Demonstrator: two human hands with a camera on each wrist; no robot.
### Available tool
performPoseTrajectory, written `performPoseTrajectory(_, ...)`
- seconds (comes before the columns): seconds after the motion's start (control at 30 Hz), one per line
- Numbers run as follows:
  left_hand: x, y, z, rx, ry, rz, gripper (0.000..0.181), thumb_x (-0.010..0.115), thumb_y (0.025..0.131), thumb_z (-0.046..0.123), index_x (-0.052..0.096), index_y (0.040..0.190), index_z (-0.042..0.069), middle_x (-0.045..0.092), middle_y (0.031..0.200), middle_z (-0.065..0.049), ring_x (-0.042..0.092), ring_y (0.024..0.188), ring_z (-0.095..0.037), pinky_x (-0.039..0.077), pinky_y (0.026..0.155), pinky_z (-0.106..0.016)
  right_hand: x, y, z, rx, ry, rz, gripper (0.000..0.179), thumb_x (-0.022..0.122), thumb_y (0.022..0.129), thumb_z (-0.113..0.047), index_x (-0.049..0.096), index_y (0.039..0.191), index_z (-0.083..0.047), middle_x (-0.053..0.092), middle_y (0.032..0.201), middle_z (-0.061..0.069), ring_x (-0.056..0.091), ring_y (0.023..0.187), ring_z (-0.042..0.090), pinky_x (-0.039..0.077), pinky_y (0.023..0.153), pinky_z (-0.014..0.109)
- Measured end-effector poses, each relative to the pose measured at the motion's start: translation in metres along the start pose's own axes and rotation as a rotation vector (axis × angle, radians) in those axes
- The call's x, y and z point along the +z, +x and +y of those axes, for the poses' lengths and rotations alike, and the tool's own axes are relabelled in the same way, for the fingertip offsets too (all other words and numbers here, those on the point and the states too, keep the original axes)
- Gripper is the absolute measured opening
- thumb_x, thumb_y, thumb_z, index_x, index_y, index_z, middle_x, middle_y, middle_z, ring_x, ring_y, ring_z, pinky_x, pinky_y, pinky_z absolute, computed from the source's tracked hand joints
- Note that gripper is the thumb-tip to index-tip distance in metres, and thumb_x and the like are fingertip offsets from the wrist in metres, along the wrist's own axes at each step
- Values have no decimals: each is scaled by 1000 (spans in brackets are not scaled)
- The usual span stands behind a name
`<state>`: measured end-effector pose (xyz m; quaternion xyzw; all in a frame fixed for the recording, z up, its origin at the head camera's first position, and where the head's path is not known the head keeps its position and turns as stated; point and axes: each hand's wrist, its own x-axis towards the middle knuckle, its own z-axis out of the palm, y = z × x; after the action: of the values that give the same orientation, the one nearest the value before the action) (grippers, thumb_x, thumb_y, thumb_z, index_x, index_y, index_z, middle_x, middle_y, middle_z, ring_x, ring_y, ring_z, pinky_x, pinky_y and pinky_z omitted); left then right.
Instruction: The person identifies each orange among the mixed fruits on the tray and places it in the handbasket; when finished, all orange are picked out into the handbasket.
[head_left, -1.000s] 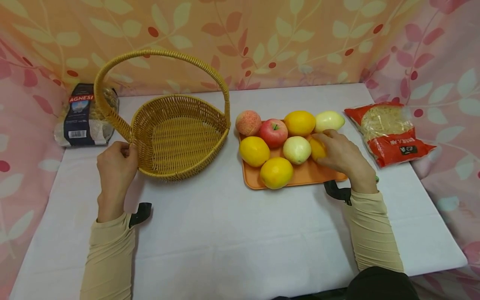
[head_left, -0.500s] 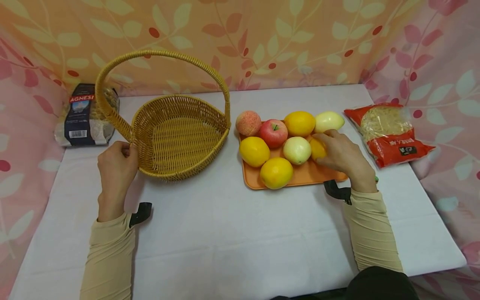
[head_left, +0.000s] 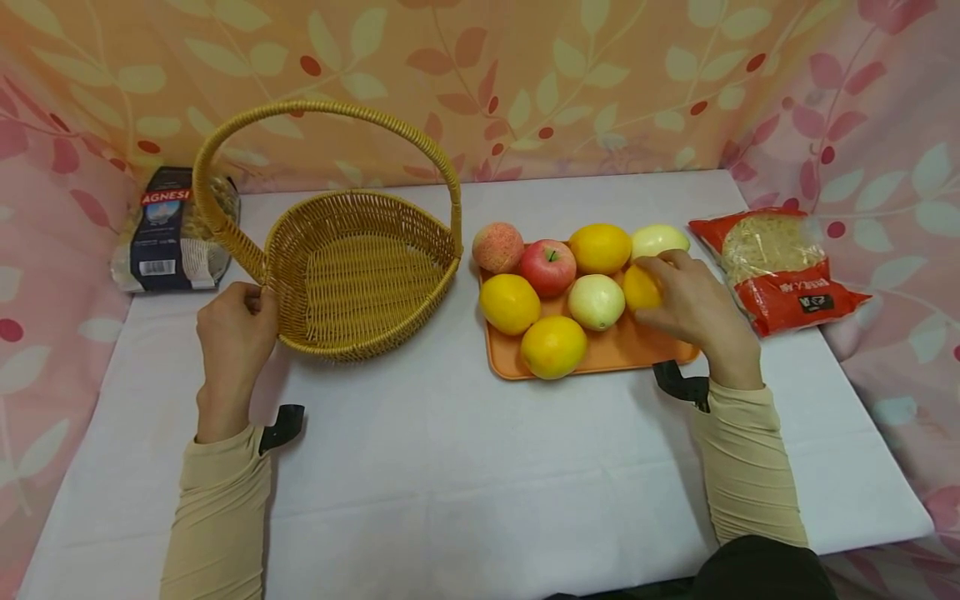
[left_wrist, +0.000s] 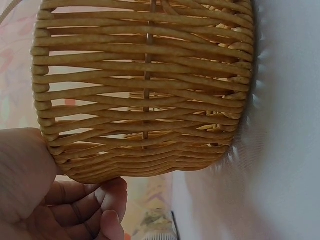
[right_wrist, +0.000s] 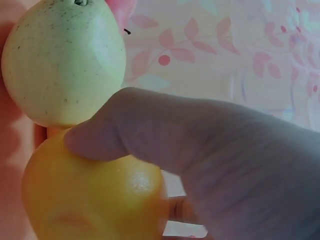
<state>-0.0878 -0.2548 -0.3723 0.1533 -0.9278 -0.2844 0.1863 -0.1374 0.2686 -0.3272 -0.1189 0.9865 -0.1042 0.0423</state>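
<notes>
My left hand (head_left: 237, 354) pinches the left rim of a wicker basket (head_left: 360, 283) with a tall arched handle. In the left wrist view, the thumb and fingers meet at the woven rim of the basket (left_wrist: 145, 100). My right hand (head_left: 697, 312) grips a yellow-orange fruit (head_left: 642, 288) on the right part of an orange tray (head_left: 615, 358). The right wrist view has the thumb over the top of this yellow-orange fruit (right_wrist: 95, 195), beside a pale green pear (right_wrist: 65, 60). Fingers on its far side are mostly hidden.
Also on the tray are a red apple (head_left: 548, 267), a peach (head_left: 498, 247), a pale green fruit (head_left: 660, 240) and several yellow fruits (head_left: 553, 347). A pasta bag (head_left: 176, 233) stands left of the basket, and a red-and-clear bag (head_left: 780, 267) lies right of the tray.
My right hand has shifted slightly to the right with the yellow-orange fruit, which sits a little farther from the pale green pear. The left hand and basket have stayed almost still.
</notes>
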Motion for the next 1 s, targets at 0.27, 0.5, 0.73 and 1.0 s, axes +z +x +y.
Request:
performPoseTrajectory(0.27,0,-1,0,9,-5,3,33,51,96,18,68,101,-9,67,84,-26,57,72,-32,31,54,-18,-3,-2,-5,-15,7,94,63,68,80,-27,51,138,-10,47,137,25,47,114,48,40,89,69)
performPoseTrajectory(0.5,0,-1,0,4,-2,0,34,50,96,19,68,102,-9,67,85,-26,57,72,-31,30,53,-16,-5,-3,-12,-49,10,174,63,69,82,-31,51,139,-10,48,138,25,47,118,45,39,97,66)
performPoseTrajectory(0.73,-1,-1,1,2,-6,-5,34,50,97,19,68,103,-10,67,86,-26,58,73,-33,30,52,-15,-2,-2,-21,-80,53,281,61,69,81,-29,54,136,-12,50,134,23,49,116,43,42,95,62)
performPoseTrajectory(1.0,-1,-1,2,15,-11,-4,34,50,97,18,68,103,-11,67,86,-28,60,74,-37,33,54,-20,-3,4,-35,-179,82,384,61,71,78,-25,54,135,-11,50,133,25,49,113,42,47,86,62)
